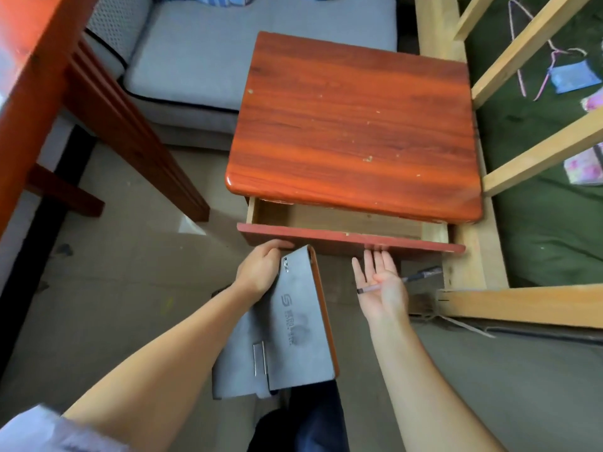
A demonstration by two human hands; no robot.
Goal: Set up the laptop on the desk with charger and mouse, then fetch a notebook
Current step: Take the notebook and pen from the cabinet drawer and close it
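Observation:
A grey notebook [293,324] with a brown spine, a printed logo and a clip hangs in front of me, below the nightstand. My left hand [259,272] grips its upper left edge, fingertips near the drawer front. My right hand [380,285] is palm up with fingers straight, touching the underside of the open drawer's front [424,244]. A pen [421,275] lies across that palm, held by the thumb. The drawer [339,220] of the red-brown nightstand [352,125] is pulled out partway, and the part of its inside that shows is bare.
A grey sofa cushion [208,53] sits behind the nightstand on the left. An orange-red wooden desk leg and rail [107,125] stand at far left. A pale wooden bed frame [473,239] with a green mattress, hangers and small packets borders the right. The floor is bare concrete.

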